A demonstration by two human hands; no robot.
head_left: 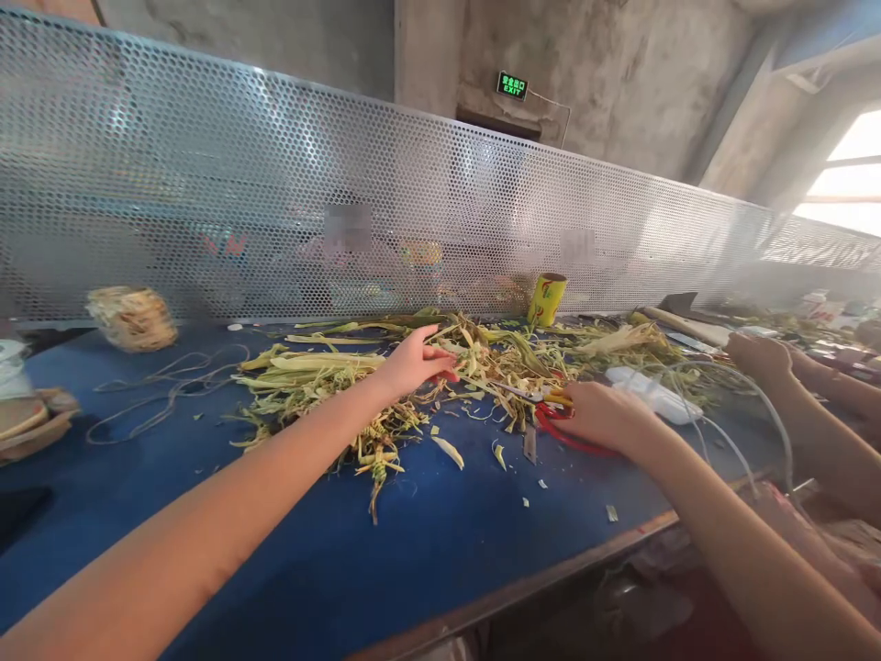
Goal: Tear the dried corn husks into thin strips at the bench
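Note:
A tangled heap of pale green and yellow plant leaves and strips [330, 376] lies across the blue table. Over its middle, my left hand [413, 363] reaches out with thumb and fingers apart; whether a thin strip touches the fingertips is unclear. My right hand [602, 415] is closed around scissors [574, 439] with red and yellow on the handles. Their blades point left toward the heap and my left hand. Below the blades, a flat grey metal blade [529, 442] rests on the table. A small woven piece [378, 459] of strips sits at the heap's front edge.
A perforated metal screen [275, 184] runs behind the table. A yellow can [547, 300] stands against it. A white power strip [653, 395] with cable lies by my right hand. At right are a co-worker's hands [761, 358]. Left hold a raffia-like bundle [132, 319] and loose cord [169, 395].

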